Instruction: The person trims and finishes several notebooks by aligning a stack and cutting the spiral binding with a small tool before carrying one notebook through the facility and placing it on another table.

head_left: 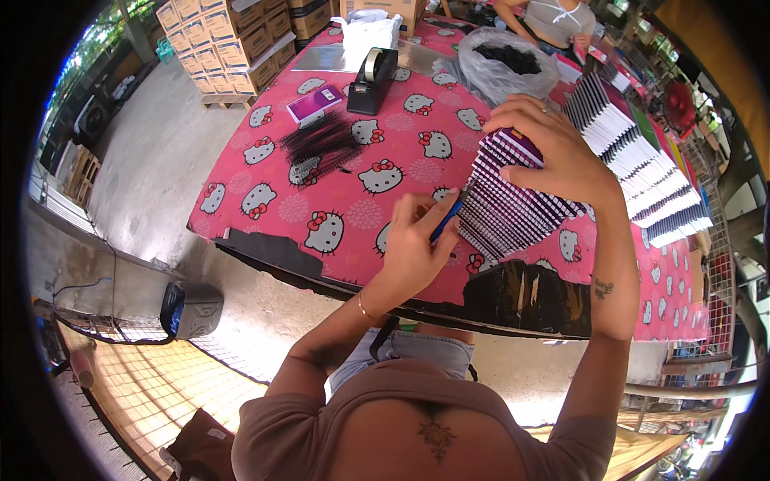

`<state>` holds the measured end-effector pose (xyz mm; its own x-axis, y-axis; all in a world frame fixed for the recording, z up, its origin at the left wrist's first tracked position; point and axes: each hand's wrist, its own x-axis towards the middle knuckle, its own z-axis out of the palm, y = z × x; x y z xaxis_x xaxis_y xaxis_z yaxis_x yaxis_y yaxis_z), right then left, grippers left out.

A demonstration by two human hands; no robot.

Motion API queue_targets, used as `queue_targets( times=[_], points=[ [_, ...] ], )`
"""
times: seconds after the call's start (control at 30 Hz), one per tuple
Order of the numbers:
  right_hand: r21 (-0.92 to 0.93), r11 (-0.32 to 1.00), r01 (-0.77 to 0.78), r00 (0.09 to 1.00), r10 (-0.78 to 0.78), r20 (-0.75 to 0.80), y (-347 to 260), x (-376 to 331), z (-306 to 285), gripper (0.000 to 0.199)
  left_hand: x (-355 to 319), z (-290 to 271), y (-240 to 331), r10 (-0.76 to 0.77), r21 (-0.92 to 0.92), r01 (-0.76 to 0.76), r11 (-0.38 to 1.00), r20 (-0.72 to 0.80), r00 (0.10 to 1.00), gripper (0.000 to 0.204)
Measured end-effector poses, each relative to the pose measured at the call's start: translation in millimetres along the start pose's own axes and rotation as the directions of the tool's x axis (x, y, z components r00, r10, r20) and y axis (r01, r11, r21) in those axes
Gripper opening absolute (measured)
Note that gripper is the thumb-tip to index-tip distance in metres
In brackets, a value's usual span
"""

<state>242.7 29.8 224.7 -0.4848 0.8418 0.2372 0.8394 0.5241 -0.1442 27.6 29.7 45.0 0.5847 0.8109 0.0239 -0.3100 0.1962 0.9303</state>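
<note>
A fanned stack of spiral-bound notebooks (521, 196) lies on the pink cat-print table cover, dark coils and white page edges facing up. My right hand (553, 148) is spread over its far right part, thumb and fingers apart, pressing on the purple top cover (517, 143). At the stack's left edge my left hand (421, 232) is closed around a slim blue-handled tool (451, 215). The tool's dark tip touches or nearly touches the coil ends; its exact kind is hidden by my fingers. Loose black plastic coils (321, 144) lie to the left, beside a purple booklet (314, 104).
A black tape dispenser (373, 80) and a white plastic bag (369, 36) stand farther back. A clear bag (509, 68) holds more black coils. Long notebook stacks (642, 160) line the right side. Another person (557, 24) sits across. Cartons (224, 48) stand on a pallet at far left.
</note>
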Motion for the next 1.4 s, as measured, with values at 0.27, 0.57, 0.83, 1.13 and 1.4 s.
queue_targets(
  times=[0.27,0.57,0.83,1.13,1.4],
  points=[
    [-0.007,1.0,-0.008,1.0,0.008,0.001,2.3,-2.4,2.0,0.046,0.9,1.0,-8.3,-0.154,-0.305,0.136,0.943,-0.038,0.987,0.036],
    [0.023,0.999,-0.033,0.999,0.032,0.024,-0.9,-1.7,-0.3,0.05,-1.9,4.7,-8.4,0.14,0.079,-0.134,0.988,-0.073,0.987,0.035],
    [0.036,0.999,-0.035,0.999,0.034,0.039,-1.2,-1.2,-1.7,0.05,-4.4,-2.0,-10.6,-0.089,-0.122,0.081,0.989,-0.06,0.994,0.039],
    [0.022,0.999,-0.031,0.999,0.03,0.033,-0.2,-1.6,-1.5,0.051,-6.5,3.3,-10.5,0.125,0.283,-0.098,0.954,-0.079,0.989,0.037],
    [-0.005,1.0,-0.002,1.0,0.002,0.002,4.1,-2.9,2.6,0.048,-9.0,7.7,-11.5,-0.068,-0.148,0.055,0.988,-0.084,0.994,0.035]
  ],
)
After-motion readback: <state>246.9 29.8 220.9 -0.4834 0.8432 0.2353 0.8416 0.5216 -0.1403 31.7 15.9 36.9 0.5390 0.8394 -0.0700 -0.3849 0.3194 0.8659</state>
